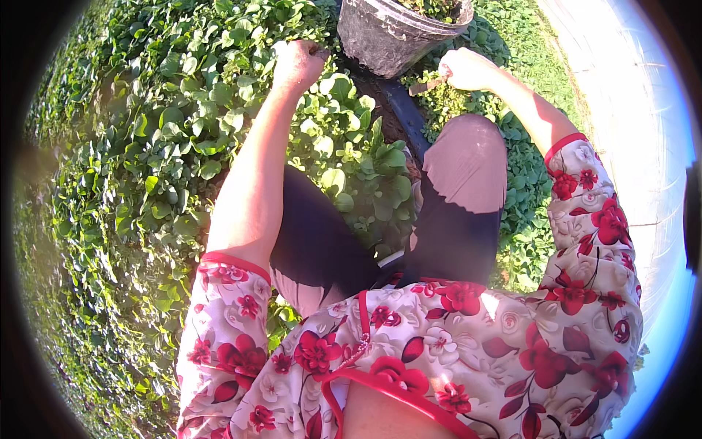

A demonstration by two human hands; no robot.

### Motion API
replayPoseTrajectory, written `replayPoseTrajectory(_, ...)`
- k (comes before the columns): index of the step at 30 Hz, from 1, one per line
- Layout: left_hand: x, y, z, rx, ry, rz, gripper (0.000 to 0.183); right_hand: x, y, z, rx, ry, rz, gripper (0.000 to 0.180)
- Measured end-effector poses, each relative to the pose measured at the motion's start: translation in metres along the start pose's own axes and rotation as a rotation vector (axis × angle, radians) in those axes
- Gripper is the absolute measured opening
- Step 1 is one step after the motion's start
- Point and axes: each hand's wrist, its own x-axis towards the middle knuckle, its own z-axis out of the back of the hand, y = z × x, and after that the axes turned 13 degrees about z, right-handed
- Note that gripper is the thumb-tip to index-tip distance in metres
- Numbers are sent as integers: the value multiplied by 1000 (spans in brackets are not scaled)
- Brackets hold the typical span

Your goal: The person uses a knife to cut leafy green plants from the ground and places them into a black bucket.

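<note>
My left hand [299, 66] is closed in a fist at the upper middle, among leafy green plants [208, 104]; a small dark bit shows at its fingers, and I cannot tell what it is or whether the hand holds it. At the upper right, my right hand [466, 68] grips a short tool with a brown, rusty-looking flat end [428, 86], pointing left over small light-green plants [447, 104]. Between and beyond both hands stands a worn black plastic bucket [378, 38] with greenery [433, 6] inside.
A dark strip or pipe [405, 110] runs over brown soil [381, 104] below the bucket. My bent knees [466, 159] flank broad-leaved plants [340, 181]. Dense greenery spreads on the left. White plastic sheeting [630, 110] rises along the right side.
</note>
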Motion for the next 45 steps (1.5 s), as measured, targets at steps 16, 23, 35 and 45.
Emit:
replayPoseTrajectory(16, 108, -8, -159, 438, 317, 25, 15, 126, -53, -191, 653, -261, 7, 15)
replayPoseTrajectory(23, 86, 63, -228, 1075, 511, 215, 25, 95, -46, -278, 953, -430, -219, 23)
replayPoseTrajectory(35, 61, 54, -214, 1125, 346, 113, 33, 48, -23, -322, 1187, -685, -311, 20)
replayPoseTrajectory(45, 137, 70, -230, 1657, 595, 213, 88, 99, -16, -297, 1000, -504, -186, 20)
